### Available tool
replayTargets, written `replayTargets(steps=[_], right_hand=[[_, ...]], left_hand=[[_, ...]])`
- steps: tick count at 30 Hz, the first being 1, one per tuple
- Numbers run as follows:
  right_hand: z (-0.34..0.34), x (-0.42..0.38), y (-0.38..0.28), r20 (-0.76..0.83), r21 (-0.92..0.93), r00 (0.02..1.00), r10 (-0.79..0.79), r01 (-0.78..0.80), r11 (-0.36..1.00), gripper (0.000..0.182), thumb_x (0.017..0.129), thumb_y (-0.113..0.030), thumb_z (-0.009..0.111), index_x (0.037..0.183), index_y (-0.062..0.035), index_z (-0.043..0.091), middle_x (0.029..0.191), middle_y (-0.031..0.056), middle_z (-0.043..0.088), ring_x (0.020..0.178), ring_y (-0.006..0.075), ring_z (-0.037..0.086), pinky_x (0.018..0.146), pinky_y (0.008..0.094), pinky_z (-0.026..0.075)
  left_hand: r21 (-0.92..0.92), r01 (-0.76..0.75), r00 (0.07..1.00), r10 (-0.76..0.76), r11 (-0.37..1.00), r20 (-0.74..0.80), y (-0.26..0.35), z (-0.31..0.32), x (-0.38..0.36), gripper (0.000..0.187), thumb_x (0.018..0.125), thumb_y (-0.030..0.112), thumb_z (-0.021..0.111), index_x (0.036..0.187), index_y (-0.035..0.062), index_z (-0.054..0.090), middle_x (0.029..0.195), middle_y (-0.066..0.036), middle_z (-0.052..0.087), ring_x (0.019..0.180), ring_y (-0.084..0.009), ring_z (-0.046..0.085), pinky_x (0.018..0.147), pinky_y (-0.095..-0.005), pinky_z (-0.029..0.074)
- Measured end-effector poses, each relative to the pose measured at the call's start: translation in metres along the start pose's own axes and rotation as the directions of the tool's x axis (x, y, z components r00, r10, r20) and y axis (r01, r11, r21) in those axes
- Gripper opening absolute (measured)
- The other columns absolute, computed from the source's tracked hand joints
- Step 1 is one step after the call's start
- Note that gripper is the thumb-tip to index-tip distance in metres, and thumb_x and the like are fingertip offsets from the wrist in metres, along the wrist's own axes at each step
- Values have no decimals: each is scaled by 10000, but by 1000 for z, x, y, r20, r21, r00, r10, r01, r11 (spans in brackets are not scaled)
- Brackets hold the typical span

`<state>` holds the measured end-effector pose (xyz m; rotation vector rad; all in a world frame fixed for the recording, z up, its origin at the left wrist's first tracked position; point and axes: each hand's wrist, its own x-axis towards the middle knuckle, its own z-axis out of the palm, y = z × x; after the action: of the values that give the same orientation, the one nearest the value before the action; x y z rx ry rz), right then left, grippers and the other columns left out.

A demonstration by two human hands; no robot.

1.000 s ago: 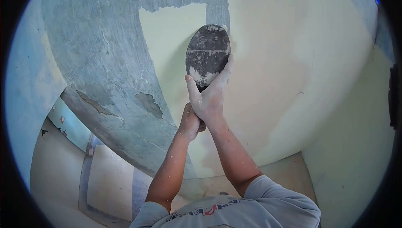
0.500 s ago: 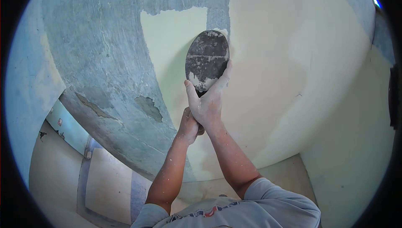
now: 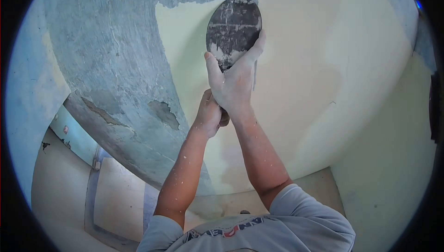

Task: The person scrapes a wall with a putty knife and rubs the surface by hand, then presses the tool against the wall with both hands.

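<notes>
A dark oval plastering float [image 3: 234, 25], smeared with whitish putty, lies against the wall high in the head view. My right hand [image 3: 235, 85], coated in pale dust, grips its lower end, with the thumb along the left edge and the fingers along the right edge. Just below, my left hand [image 3: 210, 115] is closed in a fist beneath the right wrist. It seems to be wrapped round the float's handle, which the hands hide. Pale, smooth putty [image 3: 182, 34] covers the wall left of the float.
Bare blue-grey wall [image 3: 106, 43] with a ragged putty border lies to the left. Two broken patches [image 3: 165, 114] show lower down there. A broad pale coat [image 3: 300, 67] spreads to the right, partly damp-looking. An opening [image 3: 76, 136] is at lower left.
Both hands and the float have slid upward along the wall, the float now reaching the upper border of the pale strip. The grip looks the same.
</notes>
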<state>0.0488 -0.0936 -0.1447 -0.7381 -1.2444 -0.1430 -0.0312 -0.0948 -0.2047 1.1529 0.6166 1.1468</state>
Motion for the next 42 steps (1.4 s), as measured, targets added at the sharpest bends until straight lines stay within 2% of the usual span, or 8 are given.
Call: replayTargets(steps=[12, 16, 18, 24, 27, 30, 33, 42], right_hand=[[-14, -48, 2, 67, 47, 990, 124, -128, 991, 1116, 867, -193, 768, 1541, 186, -37, 1565, 385, 202, 1489, 467, 237, 1239, 498, 199], [-15, -57, 7, 93, 9, 992, 85, -86, 996, 1133, 856, -46, 724, 1573, 87, -143, 1591, 392, 168, 1470, 459, 341, 1205, 464, 316], [-14, -57, 8, 105, 61, 989, 108, -115, 991, 1130, 857, -37, 718, 1575, 81, -146, 1591, 388, 167, 1458, 459, 361, 1202, 464, 324], [-13, -56, 3, 99, 152, 987, 129, -143, 978, 1115, 877, -106, 739, 1571, 107, -107, 1572, 346, 194, 1474, 428, 303, 1218, 470, 275], [-14, -56, -3, 118, 72, 980, 159, -168, 983, 1132, 882, -44, 702, 1565, 62, -195, 1527, 421, 283, 1385, 472, 470, 1152, 467, 396], [-10, -59, 1, 103, 151, 977, 186, -200, 968, 1117, 873, -100, 741, 1569, 112, -106, 1579, 350, 179, 1484, 433, 284, 1227, 477, 253], [-8, -58, 3, 85, 56, 981, 172, -177, 983, 1118, 865, -108, 747, 1565, 120, -94, 1580, 356, 166, 1479, 442, 288, 1234, 481, 235], [6, 9, -5, -19, 96, 1000, -22, 23, 995, 1109, 847, -162, 763, 1546, 161, -35, 1445, 380, 371, 1356, 455, 428, 1169, 487, 319]], left_hand=[[-33, 35, 999, -36, 999, -15, -46, -17, -23, 382, 1080, 385, 443, 885, 70, 540, 580, 28, 458, 403, -66, 347, 377, -268, 227], [-10, 23, 1000, -23, 1000, -9, -59, -25, -23, 378, 1066, 385, 461, 877, 71, 550, 570, 33, 447, 401, -64, 343, 378, -269, 226], [34, 94, 995, -94, 995, 14, -64, -32, -21, 361, 1040, 483, 492, 1264, 205, 543, 736, 60, 577, 446, -44, 456, 368, -229, 276], [25, 97, 995, -97, 995, 6, -63, -33, -21, 366, 1038, 481, 496, 1274, 206, 545, 733, 65, 576, 444, -45, 464, 359, -229, 278], [17, 78, 996, -79, 997, 35, -63, -35, -22, 369, 1036, 483, 504, 1274, 203, 551, 744, 62, 578, 446, -46, 464, 358, -228, 280], [31, 78, 997, -79, 996, 17, -63, -38, -20, 385, 1033, 484, 515, 1288, 199, 556, 764, 63, 586, 452, -45, 464, 361, -228, 288], [-2, 36, 997, -36, 999, -64, -47, -21, -26, 338, 1028, 373, 491, 917, 71, 595, 591, 36, 466, 397, -64, 362, 366, -263, 212], [-12, 15, 1000, -15, 1000, -2, 16, 0, 1, 322, 1055, 332, 442, 921, 70, 571, 592, 16, 490, 382, -73, 377, 358, -272, 244]])
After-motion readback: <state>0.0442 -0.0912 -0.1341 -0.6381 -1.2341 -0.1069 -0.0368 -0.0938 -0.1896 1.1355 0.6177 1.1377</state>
